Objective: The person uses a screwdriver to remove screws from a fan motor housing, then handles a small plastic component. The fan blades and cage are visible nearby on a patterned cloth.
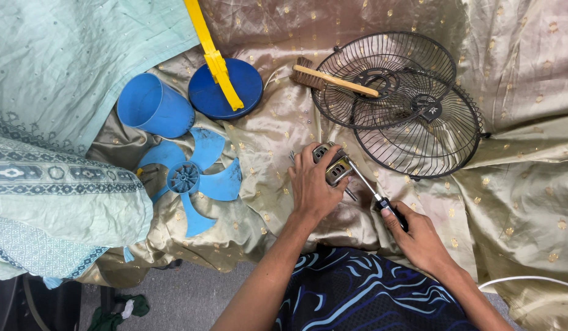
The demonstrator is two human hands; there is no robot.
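While left hand [311,184] steadies motor [335,167], right hand [413,236] applies screwdriver [368,187].

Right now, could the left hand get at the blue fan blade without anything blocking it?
Probably yes. The left hand grips the motor, and only bare cloth lies between it and the fan blade; it would have to let go first.

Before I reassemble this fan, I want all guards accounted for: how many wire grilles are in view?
2: both black, overlapping on the gold cloth at upper right. The rear grille carries a brush; the front grille overlaps it.
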